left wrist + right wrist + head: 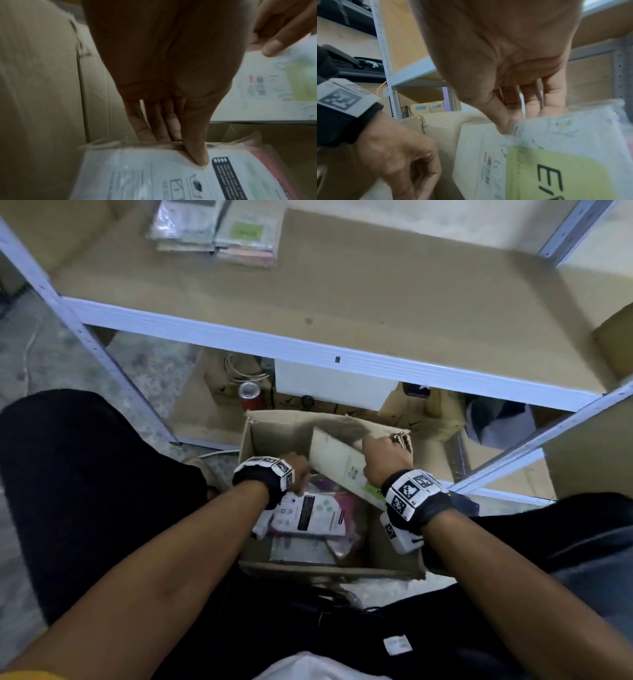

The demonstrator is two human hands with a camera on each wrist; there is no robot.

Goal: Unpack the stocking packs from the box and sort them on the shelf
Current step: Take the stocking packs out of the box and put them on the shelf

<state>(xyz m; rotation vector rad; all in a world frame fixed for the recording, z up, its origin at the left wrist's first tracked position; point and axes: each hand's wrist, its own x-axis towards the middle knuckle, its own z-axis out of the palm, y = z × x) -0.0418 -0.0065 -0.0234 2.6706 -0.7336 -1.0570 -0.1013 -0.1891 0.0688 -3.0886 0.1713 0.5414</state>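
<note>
An open cardboard box (274, 422) stands on the floor between my knees, below the shelf board (376, 302). My left hand (301, 484) reaches into it and pinches the edge of a white stocking pack with a black strip (308, 517), thumb (197, 148) on top, fingers under the same pack (137, 175). My right hand (376, 446) pinches a pale pack with a green label (339, 467) by its top edge, tilted up against the box's right side; the label (556, 169) shows close up. More packs, some pink, lie underneath. Two stacks of packs (215, 231) sit at the shelf's back left.
White metal shelf posts (85, 337) and the front rail (308, 347) frame the board above the box. Under the shelf are a red can (250, 395), a white box (335, 385), cables and flat cardboard. Another carton (616, 340) sits at the shelf's right end.
</note>
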